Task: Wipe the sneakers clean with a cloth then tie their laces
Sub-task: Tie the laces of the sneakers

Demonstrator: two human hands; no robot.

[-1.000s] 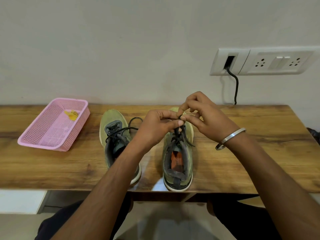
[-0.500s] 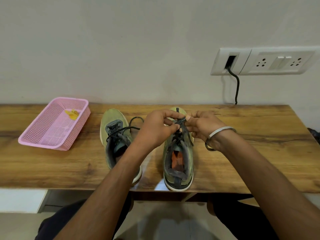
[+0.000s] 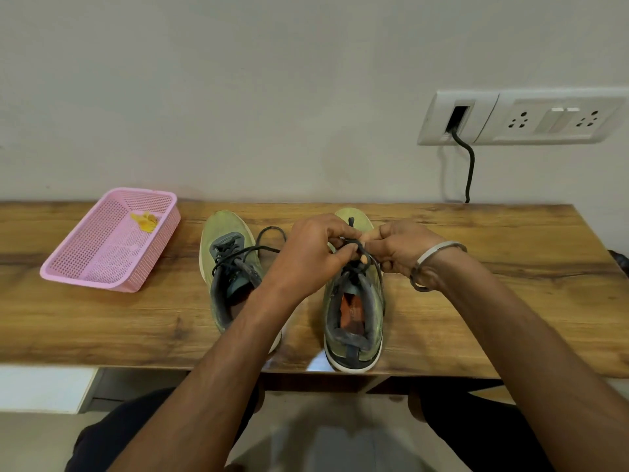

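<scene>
Two olive-green sneakers stand side by side on the wooden table (image 3: pixel 102 321), toes toward the wall. The right sneaker (image 3: pixel 354 321) has an orange insole. Over its tongue my left hand (image 3: pixel 313 253) and my right hand (image 3: pixel 405 250) both pinch its black laces (image 3: pixel 352 248), fingertips close together. The left sneaker (image 3: pixel 231 274) lies partly under my left forearm, its black laces (image 3: pixel 262 245) loose and trailing to the right. No cloth is visible apart from a small yellow scrap (image 3: pixel 146 221) in the basket.
A pink mesh basket (image 3: pixel 102 260) sits at the table's left back. A wall socket panel (image 3: pixel 524 117) with a black cable (image 3: pixel 468 168) hangs behind the right side. The table's near edge lies just under the sneakers' heels.
My right hand came down from above the shoe to lace level and drew in beside my left hand. Both hands now hold the lace lower, over the tongue.
</scene>
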